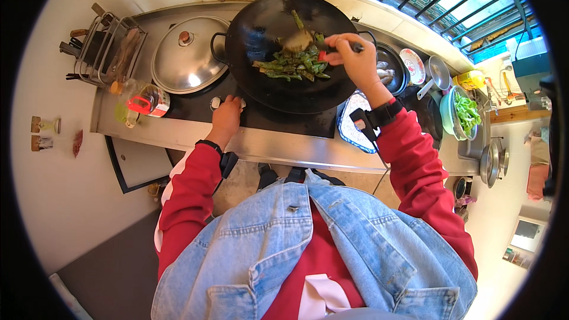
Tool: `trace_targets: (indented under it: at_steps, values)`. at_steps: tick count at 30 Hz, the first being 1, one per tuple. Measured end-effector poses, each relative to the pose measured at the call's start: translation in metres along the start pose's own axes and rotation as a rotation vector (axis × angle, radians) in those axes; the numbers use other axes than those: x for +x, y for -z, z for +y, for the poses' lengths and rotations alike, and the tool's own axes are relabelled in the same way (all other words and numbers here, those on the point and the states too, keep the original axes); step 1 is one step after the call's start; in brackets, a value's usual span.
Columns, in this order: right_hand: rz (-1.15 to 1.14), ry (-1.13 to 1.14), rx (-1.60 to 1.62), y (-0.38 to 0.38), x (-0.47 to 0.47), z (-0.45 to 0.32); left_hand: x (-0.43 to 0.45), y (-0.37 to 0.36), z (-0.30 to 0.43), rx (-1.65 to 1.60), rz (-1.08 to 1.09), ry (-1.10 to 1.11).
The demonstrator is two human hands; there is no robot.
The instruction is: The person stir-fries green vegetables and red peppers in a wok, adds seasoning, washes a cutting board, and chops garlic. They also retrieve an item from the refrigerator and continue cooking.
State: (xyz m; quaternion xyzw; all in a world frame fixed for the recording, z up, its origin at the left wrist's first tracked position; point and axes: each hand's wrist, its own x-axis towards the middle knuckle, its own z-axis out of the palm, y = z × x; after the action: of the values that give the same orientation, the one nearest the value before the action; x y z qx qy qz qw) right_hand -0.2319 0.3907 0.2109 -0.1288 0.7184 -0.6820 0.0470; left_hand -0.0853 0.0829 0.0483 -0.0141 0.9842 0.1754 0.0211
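A large black wok [284, 98] with two loop handles sits over the black gas stove top [271, 122]. In its middle lie green vegetable pieces [293, 66], some long and thin. My right hand [355, 60] grips the dark handle of a spatula [298, 41], whose blade is over the vegetables, partly blurred. At the stove's front edge my left hand [227, 115] has its fingers on a stove control knob [242, 103]; another knob [215, 103] shows just left of it. The domed steel lid [191, 62] with a brown knob rests to the wok's left.
A knife rack [95, 60] and an oil bottle [149, 100] are at the left. Right of the wok are a pan with fish [393, 64], a blue-rimmed tray [351, 126], a floral bowl [411, 66], a small saucepan [438, 71] and a bowl of leafy greens [449, 118].
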Motion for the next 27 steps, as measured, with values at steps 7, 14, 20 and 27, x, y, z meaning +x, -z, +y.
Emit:
trace_targets:
  at_steps: [7,14,20,27]
  values:
    - [0.164,-0.122,0.049,-0.018,0.001,0.025,-0.008,0.002,0.002,-0.062,0.038,0.048]
    - [0.254,0.019,0.046,0.030,-0.035,-0.016,-0.075,-0.015,-0.015,-0.272,0.076,0.178]
    - [0.100,-0.047,0.219,0.034,-0.066,0.032,-0.135,-0.017,-0.028,-0.644,-0.553,0.670]
    - [0.104,-0.250,0.103,0.008,-0.073,0.008,-0.136,-0.046,-0.041,-0.881,-0.524,0.954]
